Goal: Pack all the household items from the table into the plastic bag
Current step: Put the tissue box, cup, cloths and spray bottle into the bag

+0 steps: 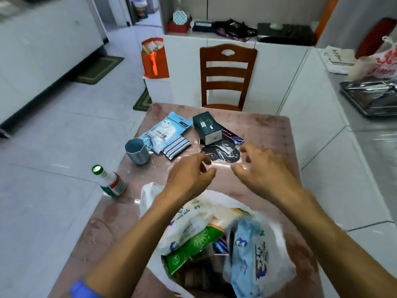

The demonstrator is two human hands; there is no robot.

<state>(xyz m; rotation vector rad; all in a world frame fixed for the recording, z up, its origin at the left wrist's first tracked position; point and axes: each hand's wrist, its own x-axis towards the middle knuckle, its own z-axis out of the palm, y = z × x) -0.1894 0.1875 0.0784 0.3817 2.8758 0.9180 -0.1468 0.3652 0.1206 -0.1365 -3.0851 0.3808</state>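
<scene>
**Item: packing, part done**

Both my hands, left [189,175] and right [264,168], hover empty, fingers loose. White plastic bag [277,265] sits beneath my wrists, part-filled. Beyond my fingertips: black clear-wrapped packet [223,152]. Risk: slippery wrap escapes my pinch.

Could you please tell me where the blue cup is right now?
The blue cup stands near the table's left edge, beside the glove packet, beyond the bottle.
</scene>
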